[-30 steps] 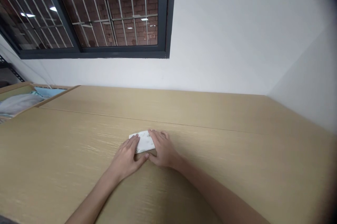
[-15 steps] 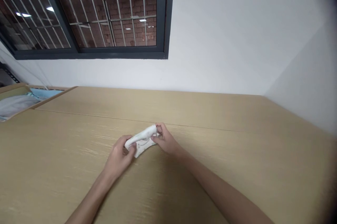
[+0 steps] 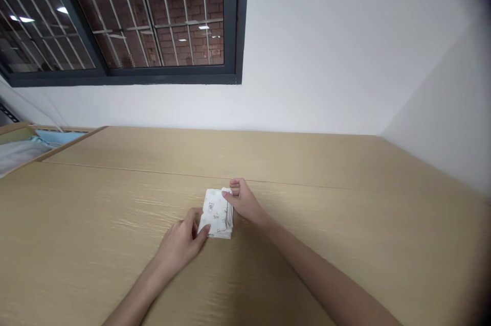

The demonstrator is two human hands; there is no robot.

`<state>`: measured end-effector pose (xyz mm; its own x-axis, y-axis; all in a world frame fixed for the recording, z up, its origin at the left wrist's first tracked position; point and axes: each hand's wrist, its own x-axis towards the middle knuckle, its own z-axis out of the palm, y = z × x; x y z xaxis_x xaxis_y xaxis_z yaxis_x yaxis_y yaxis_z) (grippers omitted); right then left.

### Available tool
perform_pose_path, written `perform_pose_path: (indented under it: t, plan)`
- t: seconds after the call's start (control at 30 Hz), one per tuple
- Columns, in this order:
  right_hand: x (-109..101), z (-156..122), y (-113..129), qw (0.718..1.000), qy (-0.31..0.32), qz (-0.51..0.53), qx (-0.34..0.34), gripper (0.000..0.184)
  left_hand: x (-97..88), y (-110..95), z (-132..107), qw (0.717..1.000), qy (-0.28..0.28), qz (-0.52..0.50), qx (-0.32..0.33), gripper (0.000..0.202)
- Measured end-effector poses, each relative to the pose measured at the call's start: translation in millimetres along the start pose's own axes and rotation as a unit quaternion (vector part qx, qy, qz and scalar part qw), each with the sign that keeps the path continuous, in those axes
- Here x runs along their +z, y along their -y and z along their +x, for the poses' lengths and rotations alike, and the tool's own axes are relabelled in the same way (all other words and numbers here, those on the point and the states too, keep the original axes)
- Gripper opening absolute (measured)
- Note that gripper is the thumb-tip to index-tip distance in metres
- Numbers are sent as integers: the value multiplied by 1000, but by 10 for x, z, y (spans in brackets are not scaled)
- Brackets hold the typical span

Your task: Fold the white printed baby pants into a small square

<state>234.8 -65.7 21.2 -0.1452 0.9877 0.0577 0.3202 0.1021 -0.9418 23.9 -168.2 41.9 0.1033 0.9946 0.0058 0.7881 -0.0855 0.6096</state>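
Observation:
A small white cloth with a faint printed pattern lies folded into a layered, near-square pad on the wooden surface. My left hand pinches its lower left side, thumb on top and the other fingers along the edge. At the upper right corner, my right hand has its thumb on the cloth and its fingers curled behind the edge. Several folded layers show along the right and lower edges. The underside of the cloth is hidden.
The wide wooden surface has a thin seam across it and meets a white wall at the back. An open compartment at the far left holds pale blue and whitish fabric or bags. A dark-framed barred window is above.
The cloth has gone from a tilted, part-rolled fold to a flat folded pad. My left hand has moved slightly right and down; my right hand stays near the upper right corner.

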Motion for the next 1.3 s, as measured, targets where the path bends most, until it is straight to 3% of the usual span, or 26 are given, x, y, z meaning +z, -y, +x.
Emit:
perform_pose_path:
  t: [0.07,0.17,0.27,0.37,0.47,0.57,0.73,0.93,1.03,1.3]
  plan:
    - [-1,-15,31,998,-29,-39,-35,34,-10,-13,-6,1000,-5,23,6,29]
    - [-20,-108,201,978,-43,-122,-162,38,-36,-48,-32,996,-59,8,62,25]
    - [-49,-272,453,939,63,-179,-287,50,-19,-124,-94,979,-86,-13,182,23]
    - [-43,-436,636,896,193,-192,-350,54,98,-202,-177,970,-44,2,240,21]
    - [15,-529,662,863,284,-189,-373,52,275,-218,-247,968,-20,52,244,25]
    - [81,-534,571,857,325,-197,-348,45,414,-190,-291,956,-28,108,272,32]
    - [75,-416,368,863,304,-214,-343,42,472,-188,-323,951,-15,128,281,22]
    - [-27,-223,174,857,246,-286,-351,49,437,-229,-303,931,-27,172,322,47]
    - [-66,-163,126,849,234,-326,-344,52,420,-232,-305,922,-32,201,329,50]
    - [-177,3,-53,857,166,-363,-324,56,429,-200,-304,926,-52,189,323,36]
